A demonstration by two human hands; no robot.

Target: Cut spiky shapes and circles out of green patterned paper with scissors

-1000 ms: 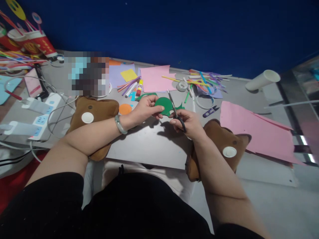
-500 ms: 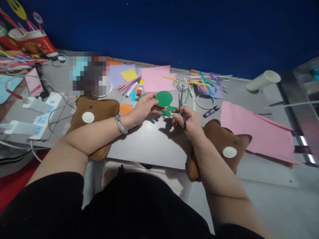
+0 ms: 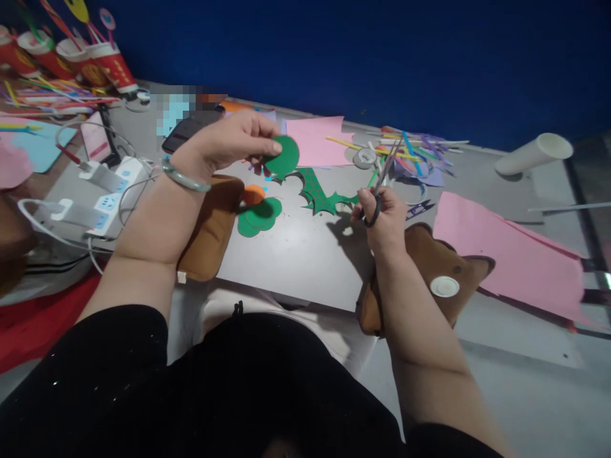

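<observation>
My left hand (image 3: 243, 141) is raised to the left of the table's middle, pinching a green paper circle (image 3: 285, 156) between thumb and fingers. My right hand (image 3: 384, 213) grips a pair of scissors (image 3: 387, 166), fingers in the handles and blades pointing up and away. Between the hands lies a jagged green paper scrap (image 3: 321, 196) with curved cut-outs; its right end reaches close to my right fingers, and I cannot tell if they touch it. Below my left hand, overlapping green paper circles (image 3: 258, 219) rest on the table beside an orange paper circle (image 3: 254, 194).
Brown cushions (image 3: 432, 270) lie under both forearms. Pink paper (image 3: 506, 257) covers the right side, and another pink sheet (image 3: 317, 140) is at the back near coloured strips (image 3: 424, 152) and tape rolls. A power strip (image 3: 119, 191) with cables, a phone and red cups (image 3: 114, 70) stand left.
My left hand has moved up and left with the green circle, away from the scrap. The green circles on the table have come into view. My right hand has shifted slightly right with the scissors.
</observation>
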